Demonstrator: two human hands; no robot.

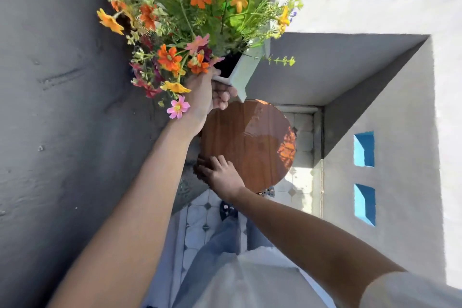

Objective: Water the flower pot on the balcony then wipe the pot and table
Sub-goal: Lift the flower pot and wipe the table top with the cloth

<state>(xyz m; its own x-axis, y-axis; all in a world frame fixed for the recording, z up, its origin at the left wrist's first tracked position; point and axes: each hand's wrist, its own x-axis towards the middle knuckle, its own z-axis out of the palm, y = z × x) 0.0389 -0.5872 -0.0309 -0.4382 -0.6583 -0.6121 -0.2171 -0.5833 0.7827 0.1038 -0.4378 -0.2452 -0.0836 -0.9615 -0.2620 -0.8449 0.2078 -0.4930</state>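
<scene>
The flowers (195, 7) run past the top edge, and the cloth under the right hand's fingers (212, 165) is blurred.

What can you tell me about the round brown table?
The table has a round top that looks like glossy reddish-brown wood with straight grain lines. Sunlight puts a bright glare and an orange patch near its right edge. It stands on the pale tiled balcony floor, near the grey walls. Its legs are hidden. The right hand presses on its near left edge, over something dark. The left hand holds the white flower pot lifted above it.
</scene>
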